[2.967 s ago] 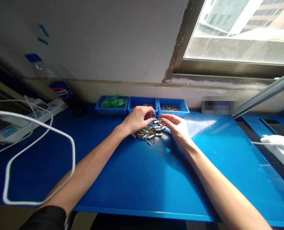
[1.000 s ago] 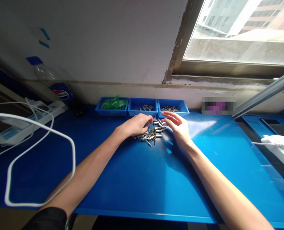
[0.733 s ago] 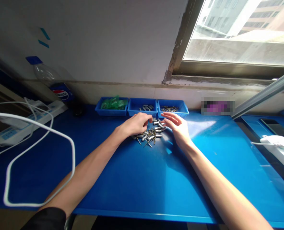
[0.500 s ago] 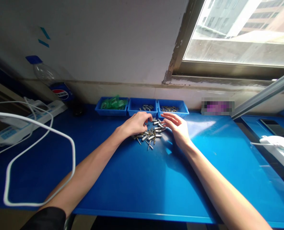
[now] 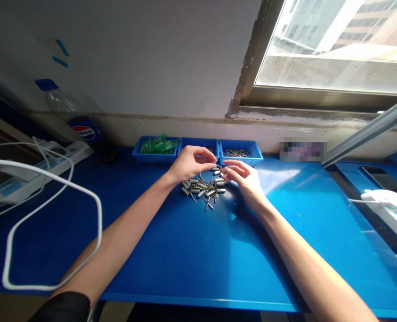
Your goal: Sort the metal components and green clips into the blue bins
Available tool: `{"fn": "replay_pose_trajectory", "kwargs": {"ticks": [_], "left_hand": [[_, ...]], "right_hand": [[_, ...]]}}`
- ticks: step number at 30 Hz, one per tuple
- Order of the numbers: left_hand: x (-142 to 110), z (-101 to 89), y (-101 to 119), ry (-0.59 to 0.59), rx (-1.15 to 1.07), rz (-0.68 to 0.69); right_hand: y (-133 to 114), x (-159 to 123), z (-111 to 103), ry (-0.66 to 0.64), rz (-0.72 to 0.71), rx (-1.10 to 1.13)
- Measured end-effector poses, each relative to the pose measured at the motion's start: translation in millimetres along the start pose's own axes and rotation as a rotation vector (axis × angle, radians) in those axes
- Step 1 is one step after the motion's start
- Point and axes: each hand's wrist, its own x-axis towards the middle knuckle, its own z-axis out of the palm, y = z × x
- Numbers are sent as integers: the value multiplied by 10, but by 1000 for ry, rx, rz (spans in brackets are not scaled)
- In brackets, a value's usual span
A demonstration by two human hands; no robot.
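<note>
My left hand (image 5: 188, 165) is closed in a pinch above the far side of a loose pile, with a thin metal pin (image 5: 219, 165) at its fingertips. Close beside it, my right hand (image 5: 247, 179) has thumb and fingers drawn together near the pin's other end; what they hold is too small to make out. Below both hands, on the blue table, lie several short silver metal cylinders (image 5: 201, 193) mixed with thin brass-coloured pins (image 5: 215, 195).
Along the wall stand three blue bins: one with green plastic packets (image 5: 158, 144), a middle bin (image 5: 184, 142) partly hidden by my left hand, and one with thin pins (image 5: 236, 153). A cola bottle (image 5: 84, 127), power strip (image 5: 14, 183) and white cable (image 5: 99, 214) are left.
My left hand has lifted from the pile and moved up and right, now pinching a pin. My right hand has shifted slightly left, its fingers closer to the left fingertips.
</note>
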Motion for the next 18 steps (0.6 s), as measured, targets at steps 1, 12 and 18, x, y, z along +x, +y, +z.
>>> {"fn": "replay_pose_trajectory", "kwargs": {"ticks": [1,12,18], "left_hand": [[-2,9,1,-9,-21,-4],[-33,13,3,-98,267,38],[-58,-112,-77,-365,616,-24]], "right_hand": [[0,-3,7,-11,9,11],[72,13,2,36,-7,60],[65,35,-42,91,-70,71]]}}
